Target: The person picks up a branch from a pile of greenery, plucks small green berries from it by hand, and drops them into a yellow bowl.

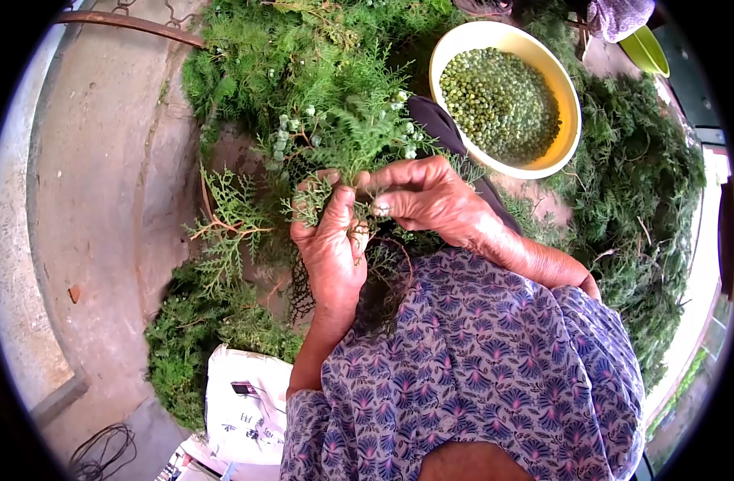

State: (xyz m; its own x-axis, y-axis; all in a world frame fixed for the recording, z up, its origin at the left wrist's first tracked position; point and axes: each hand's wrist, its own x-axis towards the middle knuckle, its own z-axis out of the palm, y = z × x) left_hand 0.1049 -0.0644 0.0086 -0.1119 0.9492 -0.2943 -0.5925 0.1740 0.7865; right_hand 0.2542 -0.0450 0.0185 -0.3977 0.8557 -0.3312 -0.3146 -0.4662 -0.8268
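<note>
My left hand [332, 240] pinches a green arborvitae branch [359, 144] between thumb and fingers, its flat leafy sprays fanning upward. Pale blue-green cones [283, 132] hang in clusters just beyond the fingers. From the other side my right hand [439, 196] meets the same branch, index finger and thumb drawn together on its stems. The fingertips of both hands almost touch. Foliage partly hides what lies between the right fingertips. Thin, bare twigs dangle below the hands, over the patterned clothing on my lap.
A yellow basin [571, 140] full of small green cones stands at the upper right. Heaped cut branches [639, 208] lie on the right, with more ahead and at lower left. A white sack [239, 385] bears a small dark device [243, 388]. Concrete floor [102, 224] runs along the left.
</note>
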